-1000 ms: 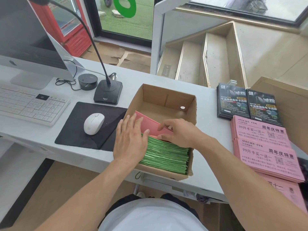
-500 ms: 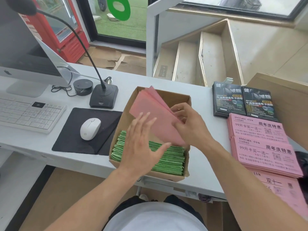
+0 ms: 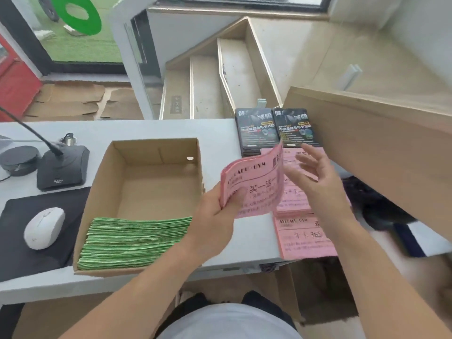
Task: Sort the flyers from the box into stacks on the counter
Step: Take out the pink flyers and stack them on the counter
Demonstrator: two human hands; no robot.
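- One view only, head cam, looking down at your hands over the white counter (image 3: 151,129).
- Your left hand (image 3: 215,216) is clamped on a bundle of pink flyers (image 3: 254,184): thumb on the printed face, fingers behind. Bundle is held up off the counter, just right of the cardboard box (image 3: 156,152), top edge curling over to the right.
- Your right hand (image 3: 315,182) is spread, fingers apart, gripping nothing. It hovers just beside the bundle's right edge, above the pink stacks; can't tell if a fingertip touches the paper, the view is blurred there.
- Box sits mid-counter, open top. Far part is bare cardboard; green flyers (image 3: 137,241) lie stacked flat at the near end, filling it side to side.
- Sorted piles at the counter's right end: two black flyer stacks (image 3: 276,128) side by side at the back, pink stacks (image 3: 293,199) in front of them, partly hidden by hands and bundle, then another pink stack (image 3: 305,238) nearest you w/ different print.
- Left of the box: white mouse (image 3: 44,227) on a black mat (image 3: 14,241), mic base (image 3: 62,167) behind it, w/ a round black puck (image 3: 19,160) beside that.
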